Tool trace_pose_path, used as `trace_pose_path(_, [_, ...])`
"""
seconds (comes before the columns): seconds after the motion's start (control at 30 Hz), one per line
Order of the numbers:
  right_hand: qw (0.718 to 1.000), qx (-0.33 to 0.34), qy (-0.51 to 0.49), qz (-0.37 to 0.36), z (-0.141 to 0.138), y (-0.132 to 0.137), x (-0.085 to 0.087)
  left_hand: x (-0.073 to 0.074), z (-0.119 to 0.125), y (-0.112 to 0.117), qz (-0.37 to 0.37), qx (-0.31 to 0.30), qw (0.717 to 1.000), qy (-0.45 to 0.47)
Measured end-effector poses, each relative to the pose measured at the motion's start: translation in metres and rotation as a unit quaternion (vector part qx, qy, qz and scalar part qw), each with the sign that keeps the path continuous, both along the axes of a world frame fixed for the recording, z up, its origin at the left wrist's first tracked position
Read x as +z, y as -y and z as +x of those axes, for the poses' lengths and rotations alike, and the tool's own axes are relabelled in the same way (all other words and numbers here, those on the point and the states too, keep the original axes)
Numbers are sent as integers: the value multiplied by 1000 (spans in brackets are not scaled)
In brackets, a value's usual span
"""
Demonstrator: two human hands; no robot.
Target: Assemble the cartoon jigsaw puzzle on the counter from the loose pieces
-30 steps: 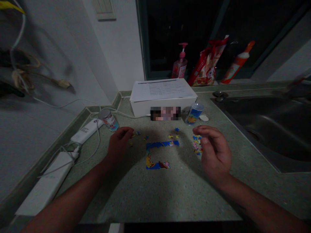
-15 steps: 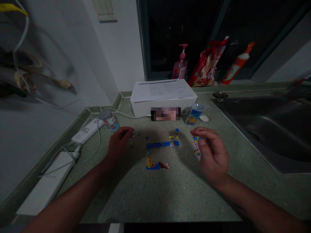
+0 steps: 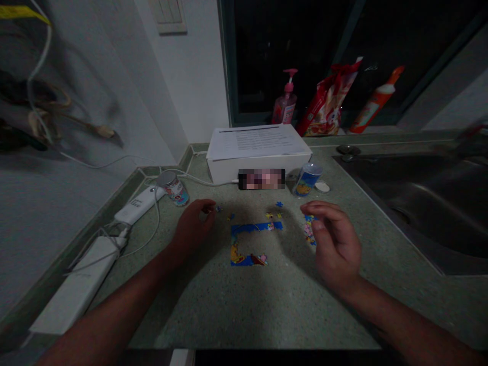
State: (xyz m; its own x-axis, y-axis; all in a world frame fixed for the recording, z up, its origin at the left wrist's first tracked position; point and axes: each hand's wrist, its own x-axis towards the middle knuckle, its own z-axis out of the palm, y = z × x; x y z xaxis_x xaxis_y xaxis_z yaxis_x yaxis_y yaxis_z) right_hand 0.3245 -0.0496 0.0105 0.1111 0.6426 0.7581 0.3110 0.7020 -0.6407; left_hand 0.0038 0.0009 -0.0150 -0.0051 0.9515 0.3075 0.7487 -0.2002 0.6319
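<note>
On the counter lies a partly joined jigsaw puzzle (image 3: 244,226), its blue-edged pieces forming a top strip, left side and bottom strip around a bare middle. My left hand (image 3: 193,226) hovers left of it by a few loose puzzle pieces (image 3: 231,217), thumb and forefinger curved and apart, nothing visible between them. My right hand (image 3: 337,244) is held to the puzzle's right, fingers bent and thumb apart, also without anything visible in it. Partly behind its thumb is a cluster of puzzle pieces (image 3: 308,230). More loose pieces (image 3: 279,204) lie above the top strip.
A clear can with a blue label (image 3: 307,180) stands at the back beside a round lid (image 3: 322,187). A phone (image 3: 261,179) leans on a white box (image 3: 224,169). At left are a lidded jar (image 3: 173,188) and power strips (image 3: 82,282); a sink (image 3: 419,193) is at right.
My left hand has moved slightly right and its thumb and forefinger have come apart, covering some loose pieces. My right hand stays nearly still. The view has shifted a little.
</note>
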Motion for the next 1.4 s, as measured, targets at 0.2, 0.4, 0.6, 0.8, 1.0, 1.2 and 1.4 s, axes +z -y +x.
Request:
trace_pose_path(0.2, [1000,6,-2,-6,0,0,-1,-13,-4,-5,12,-44,993,-106])
trace_pose_path(0.4, [1000,5,1,-5,-1,1,0,-20,-4,-9,-8,-67,987,-144])
trace_pose_path(0.6, [1000,8,6,-3,0,1,1,-22,-4,-8,4,-75,983,-165])
trace_pose_path(0.8, [1000,9,8,-3,0,1,0,-21,-4,-7,16,-82,981,-175])
trace_pose_path(1.0, [1000,11,7,0,0,1,0,-19,-4,-7,25,-76,980,-183])
trace_pose_path(1.2, [1000,21,0,-2,0,0,-1,-20,-7,-8,26,-66,977,-201])
trace_pose_path(1.4, [1000,18,2,-2,0,1,-1,-23,-6,-9,32,-79,977,-196])
